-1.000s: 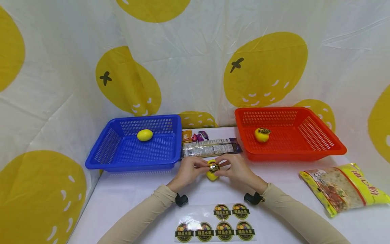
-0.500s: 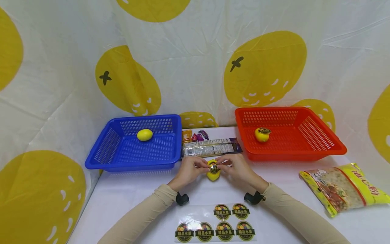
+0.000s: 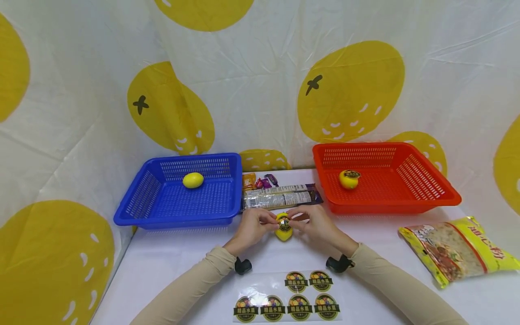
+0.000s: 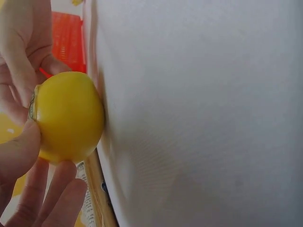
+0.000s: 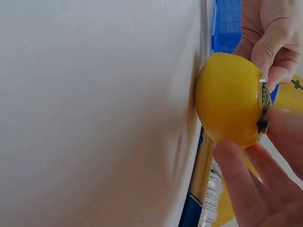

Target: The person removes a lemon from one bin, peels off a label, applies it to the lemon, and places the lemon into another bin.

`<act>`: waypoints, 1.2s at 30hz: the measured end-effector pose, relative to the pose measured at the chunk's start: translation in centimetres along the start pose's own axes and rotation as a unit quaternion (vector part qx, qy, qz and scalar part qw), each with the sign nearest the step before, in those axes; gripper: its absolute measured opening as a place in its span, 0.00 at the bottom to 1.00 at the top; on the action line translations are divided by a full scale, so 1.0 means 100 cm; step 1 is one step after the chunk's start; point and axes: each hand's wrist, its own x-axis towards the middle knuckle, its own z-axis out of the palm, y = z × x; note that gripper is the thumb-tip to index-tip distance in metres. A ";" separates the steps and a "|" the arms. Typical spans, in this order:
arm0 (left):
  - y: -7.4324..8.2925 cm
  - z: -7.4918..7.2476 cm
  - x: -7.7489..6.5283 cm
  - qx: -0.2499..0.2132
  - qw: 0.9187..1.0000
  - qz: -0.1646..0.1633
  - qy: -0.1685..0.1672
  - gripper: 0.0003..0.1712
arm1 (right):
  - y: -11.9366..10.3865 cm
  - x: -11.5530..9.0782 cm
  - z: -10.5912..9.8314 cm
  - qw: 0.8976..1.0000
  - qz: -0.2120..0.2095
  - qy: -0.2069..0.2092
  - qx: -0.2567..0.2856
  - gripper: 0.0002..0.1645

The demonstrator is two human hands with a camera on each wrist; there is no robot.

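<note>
A yellow lemon [image 3: 283,235] rests on the white table between my two hands. On its upper side lies a round black-and-gold fruit sticker [image 3: 284,223], seen edge-on in the right wrist view, where part of its rim stands slightly off the skin. My left hand [image 3: 251,229] holds the lemon from the left, its thumb at the sticker's edge and its fingers against the fruit's far side. From the right, my right hand [image 3: 318,226] holds the same lemon, fingertips on its side and a blurred thumb at the sticker. The lemon's underside is hidden.
A blue basket [image 3: 178,221] holds one plain lemon [image 3: 193,180]; a red basket [image 3: 382,208] holds a stickered lemon [image 3: 348,181]. Between them lie long packets [image 3: 280,198] and small candies [image 3: 264,183]. A sticker sheet [image 3: 260,289] lies in front, a yellow food bag [image 3: 459,250] at right.
The sticker, at first flatter between my thumbs, now follows the lemon's curve more closely. My thumbs shift slightly over it; both hands otherwise stay in place.
</note>
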 end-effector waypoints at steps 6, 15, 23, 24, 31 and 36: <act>0.000 0.001 0.000 0.005 1.000 0.004 0.007 0.03 | -0.004 -0.002 -0.003 0.999 0.014 -0.047 -0.014 0.43; 0.002 0.001 0.001 0.018 1.000 -0.010 0.005 0.05 | -0.004 0.003 0.008 0.995 0.035 -0.064 -0.071 0.50; 0.004 0.000 -0.001 0.012 1.000 -0.006 0.003 0.04 | -0.007 0.004 0.007 0.994 0.044 -0.061 -0.073 0.48; 0.004 0.000 -0.001 0.012 1.000 -0.007 0.003 0.05 | -0.007 0.003 0.007 0.994 0.044 -0.060 -0.074 0.48; 0.019 -0.003 -0.001 0.028 1.000 -0.011 -0.008 0.11 | -0.011 -0.014 -0.008 0.993 0.063 -0.050 -0.084 0.48; 0.031 -0.002 0.005 0.040 0.999 0.005 -0.022 0.13 | -0.022 -0.036 -0.032 0.994 0.059 -0.041 -0.083 0.45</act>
